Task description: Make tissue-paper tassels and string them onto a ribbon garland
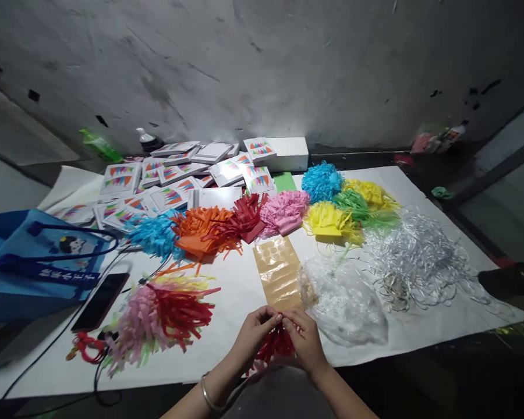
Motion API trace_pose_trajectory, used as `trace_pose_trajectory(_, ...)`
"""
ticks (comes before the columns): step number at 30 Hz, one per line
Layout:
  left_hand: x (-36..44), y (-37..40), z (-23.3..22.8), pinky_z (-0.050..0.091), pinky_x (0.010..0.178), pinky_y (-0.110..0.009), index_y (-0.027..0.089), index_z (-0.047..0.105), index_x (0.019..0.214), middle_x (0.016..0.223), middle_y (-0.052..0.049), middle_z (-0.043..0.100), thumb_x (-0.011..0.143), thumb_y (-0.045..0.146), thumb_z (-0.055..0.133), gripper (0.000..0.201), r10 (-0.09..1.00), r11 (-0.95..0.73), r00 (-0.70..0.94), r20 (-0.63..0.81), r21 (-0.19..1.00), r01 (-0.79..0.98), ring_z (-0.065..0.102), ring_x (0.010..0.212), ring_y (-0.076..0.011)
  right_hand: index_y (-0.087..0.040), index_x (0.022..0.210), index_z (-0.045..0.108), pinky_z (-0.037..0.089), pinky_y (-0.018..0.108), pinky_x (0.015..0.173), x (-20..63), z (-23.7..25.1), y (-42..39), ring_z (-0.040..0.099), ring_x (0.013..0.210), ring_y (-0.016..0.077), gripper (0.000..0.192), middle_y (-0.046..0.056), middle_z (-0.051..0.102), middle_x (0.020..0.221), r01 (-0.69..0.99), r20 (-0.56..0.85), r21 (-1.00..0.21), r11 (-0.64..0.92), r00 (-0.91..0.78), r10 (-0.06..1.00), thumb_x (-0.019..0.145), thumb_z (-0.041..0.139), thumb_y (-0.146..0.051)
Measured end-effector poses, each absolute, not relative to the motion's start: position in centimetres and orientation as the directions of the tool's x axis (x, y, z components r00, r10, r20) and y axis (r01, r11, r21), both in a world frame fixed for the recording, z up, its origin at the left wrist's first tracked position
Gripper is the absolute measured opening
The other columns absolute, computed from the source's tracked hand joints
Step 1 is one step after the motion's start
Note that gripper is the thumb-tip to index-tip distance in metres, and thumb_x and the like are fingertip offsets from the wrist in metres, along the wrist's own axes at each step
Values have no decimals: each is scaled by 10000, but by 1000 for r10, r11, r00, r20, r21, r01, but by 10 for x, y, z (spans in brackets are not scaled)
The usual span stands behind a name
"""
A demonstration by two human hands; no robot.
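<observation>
Red fringed tassel point(274, 344) — at 6 o'clock on the desk point(227, 302), top pinched between left hand point(254, 333) and right hand point(304, 337) — best gripped firmly, strands hanging free, sticker sheet point(278, 271) at 12.

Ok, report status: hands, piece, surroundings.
Left hand and right hand both pinching red paper tassel. Sticker sheet just beyond. Clear bag at right.

Hands together low at centre, left hand point(254, 336) and right hand point(305, 340) fingertips pinched and touching, forearms angled inward.
</observation>
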State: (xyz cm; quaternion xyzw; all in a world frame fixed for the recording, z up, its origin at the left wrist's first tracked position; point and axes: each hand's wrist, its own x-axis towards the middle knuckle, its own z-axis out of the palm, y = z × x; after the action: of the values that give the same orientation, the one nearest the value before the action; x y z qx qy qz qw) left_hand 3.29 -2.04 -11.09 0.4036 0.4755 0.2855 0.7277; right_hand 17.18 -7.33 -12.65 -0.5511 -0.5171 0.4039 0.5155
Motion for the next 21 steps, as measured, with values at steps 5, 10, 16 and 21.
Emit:
trace_pose_trajectory(5, 56, -28, -112, 400, 599, -241, 136, 663, 675, 588, 6, 592, 756, 568, 668, 440, 805, 429, 397, -440, 895, 122, 497, 585, -132, -229, 954, 726, 537, 270, 747, 186, -132, -80, 648, 818, 159, 153, 32, 679, 869, 143, 83, -989, 43, 289, 954, 902, 591, -278)
trace_pose_trajectory(10, 66, -22, -106, 456, 658, -262, 168, 696, 823, 776, -40, 686, 747, 476, 710, 318, 848, 216, 430, -309, 943, 253, 580, 704, -177, -240, 1087, 675, 531, 331, 799, 202, -139, -91, 633, 842, 179, 256, 42, 682, 867, 474, 352, -855, 210, 233, 907, 927, 490, -165)
trace_pose_trajectory(16, 84, -27, -105, 436, 622, -260, 184, 636, 718, 689, -26, 636, 824, 447, 619, 284, 885, 2, 424, -192, 913, 408, 553, 649, -170, -210, 1097, 601, 500, 368, 865, 212, -142, -96, 622, 943, 214, 236, 68, 681, 970, 495, 237, -865, 79, 266, 934, 899, 486, -156)
trace_pose_trajectory(21, 100, -32, -115, 415, 591, -248, 185, 596, 709, 656, -12, 604, 839, 481, 590, 323, 860, 13, 455, -230, 902, 431, 527, 620, -159, -210, 917, 598, 490, 267, 723, 228, -149, -105, 631, 801, 164, 229, 31, 667, 850, 429, 108, -903, 32, 155, 982, 953, 374, -175)
